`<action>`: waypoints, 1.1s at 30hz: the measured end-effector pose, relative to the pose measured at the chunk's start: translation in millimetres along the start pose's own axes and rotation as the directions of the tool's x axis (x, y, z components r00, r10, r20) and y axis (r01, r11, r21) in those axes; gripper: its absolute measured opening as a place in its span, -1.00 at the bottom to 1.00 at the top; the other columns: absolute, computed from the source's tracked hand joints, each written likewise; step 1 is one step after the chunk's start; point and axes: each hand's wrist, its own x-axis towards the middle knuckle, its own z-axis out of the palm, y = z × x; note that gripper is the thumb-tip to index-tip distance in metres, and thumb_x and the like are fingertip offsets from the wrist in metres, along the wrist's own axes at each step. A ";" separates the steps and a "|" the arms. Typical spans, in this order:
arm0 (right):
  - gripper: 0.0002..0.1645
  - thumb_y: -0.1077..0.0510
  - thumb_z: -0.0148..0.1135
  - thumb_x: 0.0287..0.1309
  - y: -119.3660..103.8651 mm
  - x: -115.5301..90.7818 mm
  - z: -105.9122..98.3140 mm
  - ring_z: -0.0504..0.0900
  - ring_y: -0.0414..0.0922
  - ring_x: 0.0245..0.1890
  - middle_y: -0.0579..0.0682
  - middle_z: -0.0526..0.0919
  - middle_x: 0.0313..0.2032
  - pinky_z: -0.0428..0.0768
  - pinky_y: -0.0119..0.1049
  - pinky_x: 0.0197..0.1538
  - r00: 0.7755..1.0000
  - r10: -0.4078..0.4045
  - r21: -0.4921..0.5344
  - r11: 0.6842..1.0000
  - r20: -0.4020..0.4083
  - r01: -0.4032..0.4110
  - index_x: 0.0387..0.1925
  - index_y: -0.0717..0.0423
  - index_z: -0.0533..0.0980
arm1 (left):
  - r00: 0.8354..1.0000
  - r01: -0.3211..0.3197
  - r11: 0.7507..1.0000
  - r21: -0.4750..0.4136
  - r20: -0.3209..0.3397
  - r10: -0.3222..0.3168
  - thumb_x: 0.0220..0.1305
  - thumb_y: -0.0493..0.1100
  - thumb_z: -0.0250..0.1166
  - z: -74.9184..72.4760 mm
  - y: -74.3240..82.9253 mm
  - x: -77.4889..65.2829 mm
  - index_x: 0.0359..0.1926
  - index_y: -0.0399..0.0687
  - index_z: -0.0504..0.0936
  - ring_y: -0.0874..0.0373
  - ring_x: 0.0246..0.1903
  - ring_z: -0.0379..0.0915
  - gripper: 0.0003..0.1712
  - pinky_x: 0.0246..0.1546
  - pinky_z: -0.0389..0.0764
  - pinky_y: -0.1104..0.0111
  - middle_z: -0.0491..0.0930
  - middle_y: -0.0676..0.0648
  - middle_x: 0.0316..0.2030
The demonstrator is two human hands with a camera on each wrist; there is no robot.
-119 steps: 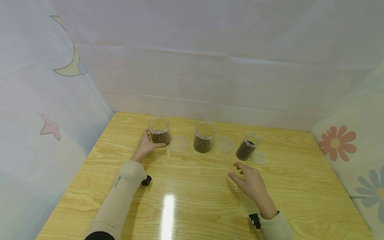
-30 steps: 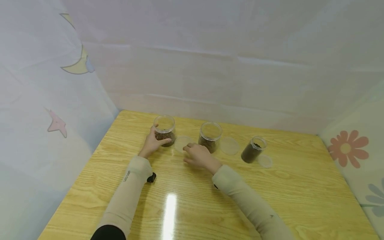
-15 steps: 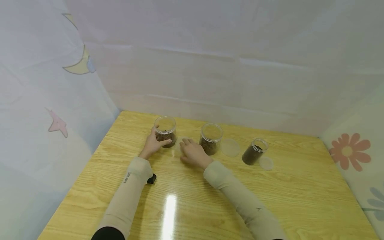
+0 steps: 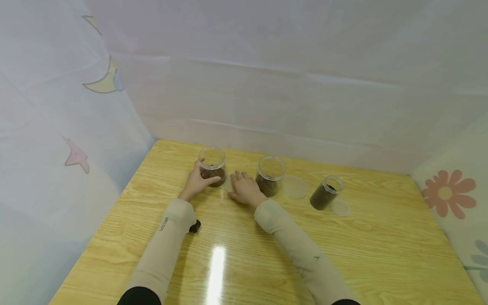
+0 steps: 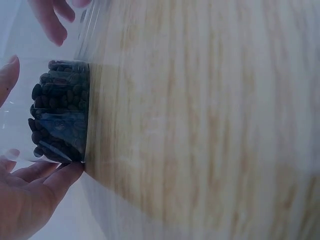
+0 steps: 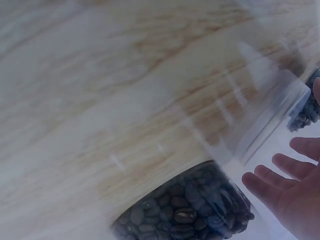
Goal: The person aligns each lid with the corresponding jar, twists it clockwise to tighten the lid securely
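Left hand [image 4: 193,184] grips clear cylindrical bean jar [image 4: 214,169]; right hand [image 4: 245,189], fingers spread, has reached clear disc lid [image 4: 228,185] beside jar: within grasp, hold unconfirmed.

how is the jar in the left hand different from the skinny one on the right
The held jar is wide; the skinny jar is narrow. The held jar's dark contents sit low; the skinny jar's come up near its neck. The left hand grips the held jar; no hand touches the skinny jar. Both are clear and open-topped.
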 end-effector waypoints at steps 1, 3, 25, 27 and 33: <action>-0.14 -0.24 0.03 0.18 -0.2 0.9 0.6 0.14 0.17 0.27 0.21 0.11 0.31 0.31 0.03 0.17 1.000 0.000 0.004 1.000 0.000 0.000 0.33 0.21 0.11 | 1.000 -0.010 1.000 0.006 -0.005 0.010 0.02 -0.02 0.39 0.4 -1.9 0.4 0.37 -0.18 -0.15 -0.12 0.26 0.06 0.09 0.21 0.17 0.03 0.26 -0.28 0.19; -0.13 -0.25 0.02 0.18 -0.3 2.7 1.5 0.12 0.18 0.27 0.22 0.10 0.31 0.31 0.03 0.17 1.000 0.002 0.005 1.000 -0.001 -0.002 0.33 0.21 0.10 | 1.000 -0.009 1.000 0.008 -0.007 0.009 0.02 -0.03 0.39 0.8 -2.2 0.7 0.37 -0.17 -0.16 -0.12 0.26 0.07 0.09 0.21 0.17 0.03 0.28 -0.26 0.18; -0.10 -0.31 0.00 0.16 -4.7 18.0 6.6 0.16 0.13 0.26 0.19 0.12 0.31 0.36 0.00 0.15 0.993 0.090 -0.023 0.996 0.075 -0.089 0.33 0.19 0.11 | 0.999 0.004 0.999 0.053 -0.038 -0.002 0.01 -0.01 0.40 0.7 -3.8 1.8 0.36 -0.16 -0.10 -0.13 0.20 0.16 0.07 0.16 0.25 0.03 0.33 -0.25 0.13; -0.10 -0.30 0.00 0.16 -5.6 18.0 6.0 0.16 0.12 0.26 0.18 0.12 0.31 0.37 -0.01 0.14 0.993 0.093 -0.018 0.996 0.075 -0.092 0.33 0.19 0.11 | 0.999 0.006 0.998 0.055 -0.043 -0.003 0.00 -0.01 0.40 0.4 -3.4 1.3 0.35 -0.17 -0.09 -0.12 0.20 0.17 0.06 0.15 0.26 0.04 0.34 -0.24 0.12; -0.13 -0.28 0.02 0.16 -6.7 16.3 6.1 0.20 0.12 0.22 0.19 0.17 0.27 0.43 -0.03 0.08 0.993 0.097 -0.001 0.995 0.062 -0.097 0.31 0.19 0.14 | 0.999 -0.001 0.997 0.073 -0.038 0.004 0.00 -0.01 0.40 -0.2 -4.7 -0.1 0.35 -0.19 -0.09 -0.15 0.20 0.16 0.07 0.15 0.25 0.02 0.30 -0.27 0.15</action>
